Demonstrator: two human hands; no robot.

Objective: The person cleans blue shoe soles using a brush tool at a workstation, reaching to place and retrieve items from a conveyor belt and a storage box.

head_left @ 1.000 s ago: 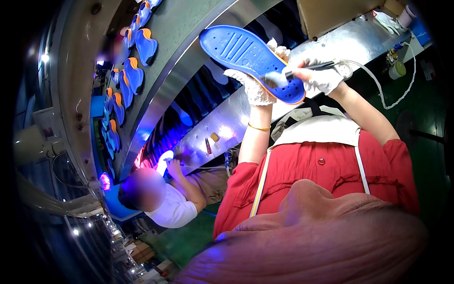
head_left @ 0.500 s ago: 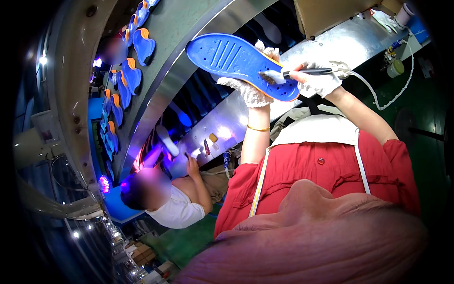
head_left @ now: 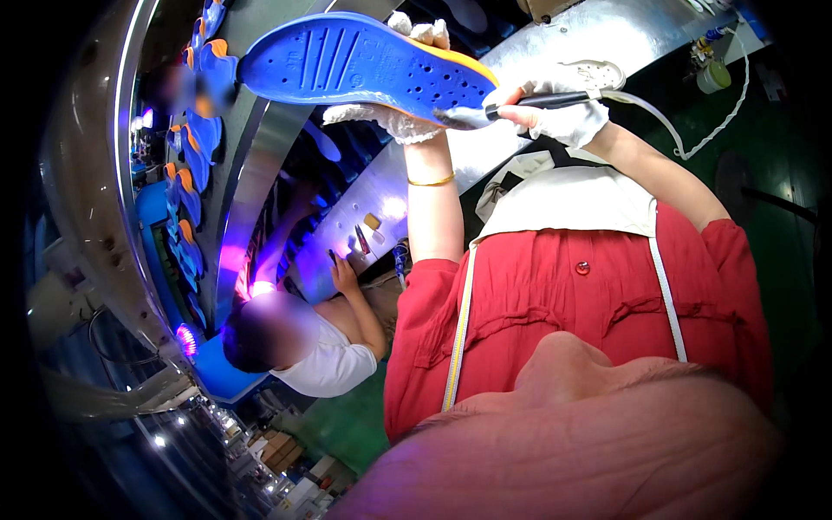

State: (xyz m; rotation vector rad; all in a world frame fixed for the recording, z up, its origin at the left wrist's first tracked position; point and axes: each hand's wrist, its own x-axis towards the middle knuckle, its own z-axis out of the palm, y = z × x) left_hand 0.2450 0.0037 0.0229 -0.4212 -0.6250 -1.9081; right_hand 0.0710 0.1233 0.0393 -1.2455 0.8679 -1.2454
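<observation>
- Closest in, the person is wearing a red shirt (head_left: 537,286) and a pale apron (head_left: 572,199).
- Past the apron, the gloved right hand (head_left: 562,123) is pinching a brush (head_left: 555,100) by its black handle, with a pale tube (head_left: 654,114) trailing from the handle's back end.
- Beside it, the gloved left hand (head_left: 406,128) is cradling a blue insole (head_left: 364,65) from beneath, thumb lying along the near edge and fingertips curling over the far one.
- The insole is hanging above the bench (head_left: 542,54), its holed end pointing toward the right hand; the bristles are resting at its near edge, though firm contact is hard to confirm.
- By its look, the insole is probably behaving like light, springy foam or rubber, hardly fragile but likely bending if held by one end.
- Its shiny face may be feeling slick, so gripping both side edges at the middle is seeming best, keeping the broad face free.
- Farther along the bench, a yellow block (head_left: 372,221) and a red tool (head_left: 361,240) are lying side by side.
- Beyond them, a co-worker (head_left: 328,357) in a white top is sitting, one hand holding something thin and dark.
- Across from the bench, smaller-looking insoles (head_left: 204,136) are lying on a belt (head_left: 245,121).
</observation>
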